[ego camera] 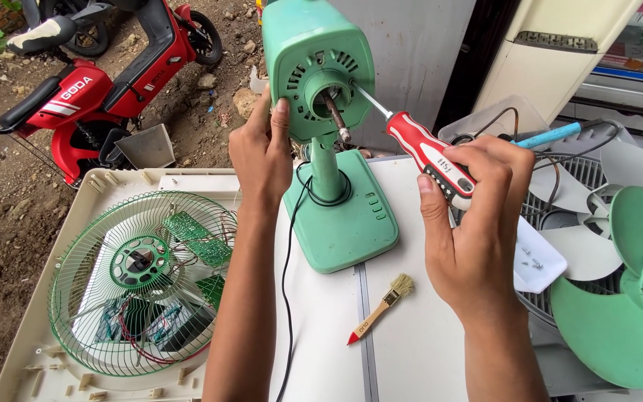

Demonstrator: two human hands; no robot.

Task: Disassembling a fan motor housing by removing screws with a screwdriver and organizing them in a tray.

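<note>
Nearest the camera, a small paintbrush [381,308] with a red-tipped wooden handle is lying flat on the white work surface [411,357], near its front edge and just right of the seam between the two panels. A black power cord [286,298] is running along the surface from the front edge up to the fan's stand.

The person's right hand [470,223] is hovering above the right half of the surface, fingers wrapped tight around the red-and-white handle of a screwdriver [426,152]. The shaft is angling up and left, its tip sitting at the front face of the green fan motor housing [318,67], just right of the bare motor shaft [335,115].

The left hand [262,149] is gripping the left edge of the motor housing, thumb pressed onto the front face, remaining fingers hidden behind it. The fan is standing upright on its square green base [344,216] at the middle of the surface, towards the back edge.

Off the left edge, a green wire fan guard [139,283] is lying in a cream plastic panel [46,327], with green circuit boards [199,238] under the wire. At the right edge, a green fan blade [626,298] is resting on a pale grille beside a small white tray [541,264] of screws. Behind them a blue-handled soldering iron [548,136] is lying.

Farthest, a red electric scooter [106,82] is standing on the dirt ground.
</note>
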